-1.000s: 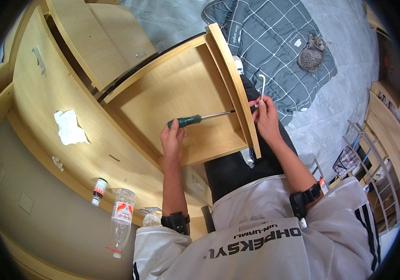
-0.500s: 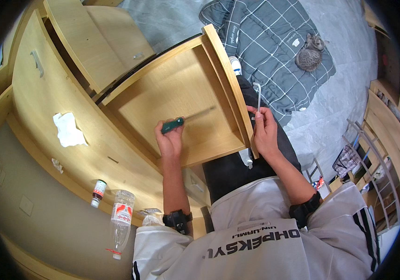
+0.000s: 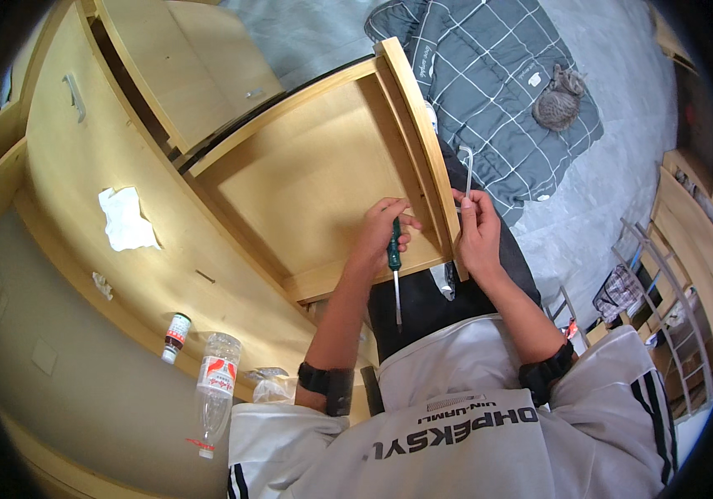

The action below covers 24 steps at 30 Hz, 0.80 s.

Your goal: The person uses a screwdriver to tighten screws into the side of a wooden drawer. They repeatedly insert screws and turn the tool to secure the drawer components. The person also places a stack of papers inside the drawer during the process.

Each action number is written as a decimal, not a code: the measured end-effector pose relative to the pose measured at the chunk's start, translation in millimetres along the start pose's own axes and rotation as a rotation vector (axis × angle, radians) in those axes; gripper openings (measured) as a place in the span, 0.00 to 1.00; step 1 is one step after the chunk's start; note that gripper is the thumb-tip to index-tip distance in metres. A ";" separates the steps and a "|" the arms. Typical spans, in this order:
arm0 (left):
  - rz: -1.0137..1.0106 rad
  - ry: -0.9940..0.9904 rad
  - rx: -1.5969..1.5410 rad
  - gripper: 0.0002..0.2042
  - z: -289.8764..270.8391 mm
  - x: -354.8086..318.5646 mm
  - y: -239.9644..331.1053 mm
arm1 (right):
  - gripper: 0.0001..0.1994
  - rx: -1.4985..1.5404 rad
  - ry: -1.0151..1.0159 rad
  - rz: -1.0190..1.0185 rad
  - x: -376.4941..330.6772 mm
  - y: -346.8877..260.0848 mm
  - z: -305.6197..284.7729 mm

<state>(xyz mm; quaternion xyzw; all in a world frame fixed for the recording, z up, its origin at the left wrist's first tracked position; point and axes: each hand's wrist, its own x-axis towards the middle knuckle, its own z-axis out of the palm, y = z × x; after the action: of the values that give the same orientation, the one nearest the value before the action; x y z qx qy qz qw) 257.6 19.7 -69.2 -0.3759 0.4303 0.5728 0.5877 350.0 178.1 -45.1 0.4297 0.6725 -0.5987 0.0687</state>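
Both hands (image 3: 376, 226) (image 3: 480, 234) seemingly half-curled

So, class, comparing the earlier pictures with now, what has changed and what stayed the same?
The left hand moved right, toward the drawer front, still holding the screwdriver, whose tip swung from pointing rightward to pointing back at the lap. The right hand still holds the handle; the cat stays curled up.

Head fisheye: is looking down from the person's head
White shirt (image 3: 456, 441): is filling the lower edge, nearest
Wooden drawer (image 3: 306, 179): is sitting mid-view
Tiled floor (image 3: 627, 108): is lying farther below
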 end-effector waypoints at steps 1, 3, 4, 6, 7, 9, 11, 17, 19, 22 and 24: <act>-0.025 -0.015 -0.045 0.11 4.3 4.3 -1.6 | 0.10 -0.009 -0.005 0.031 0.1 0.1 -0.3; -0.028 -0.021 -0.078 0.12 10.0 9.7 -5.3 | 0.10 -0.024 -0.008 0.015 0.4 0.0 -0.5; -0.032 -0.015 -0.082 0.13 12.6 12.0 -7.0 | 0.10 -0.022 -0.007 0.037 0.7 -0.3 0.1; 0.025 -0.030 -0.121 0.09 19.4 16.1 -11.2 | 0.10 -0.045 0.006 0.008 0.4 -1.7 1.2; 0.051 -0.021 -0.104 0.08 22.8 18.0 -13.5 | 0.10 -0.048 0.011 0.038 -0.1 -2.7 1.6; 0.072 0.013 -0.108 0.08 27.7 22.5 -17.1 | 0.11 -0.116 0.060 0.023 -1.8 -4.6 3.8; 0.074 0.024 -0.087 0.07 28.0 28.1 -17.7 | 0.11 -0.175 0.115 0.035 -2.8 -6.0 8.0; 0.077 -0.030 -0.089 0.08 13.2 35.8 -18.5 | 0.11 -0.434 0.401 -0.167 -5.6 -4.7 29.3; 0.101 -0.023 -0.058 0.07 4.9 34.8 -17.0 | 0.11 -0.445 0.430 -0.175 -5.4 -3.2 31.8; 0.132 0.020 -0.002 0.07 -10.9 30.0 -9.9 | 0.11 -0.430 0.432 -0.187 -2.8 2.2 30.5; 0.131 0.059 -0.006 0.07 -22.7 19.5 -2.3 | 0.11 -0.445 0.442 -0.235 -0.3 7.2 29.4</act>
<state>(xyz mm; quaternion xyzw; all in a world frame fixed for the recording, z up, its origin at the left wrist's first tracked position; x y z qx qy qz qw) 257.7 5.2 -95.5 -0.3654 0.4694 0.5998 0.5351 342.5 152.0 -58.3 0.4431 0.8302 -0.3336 -0.0561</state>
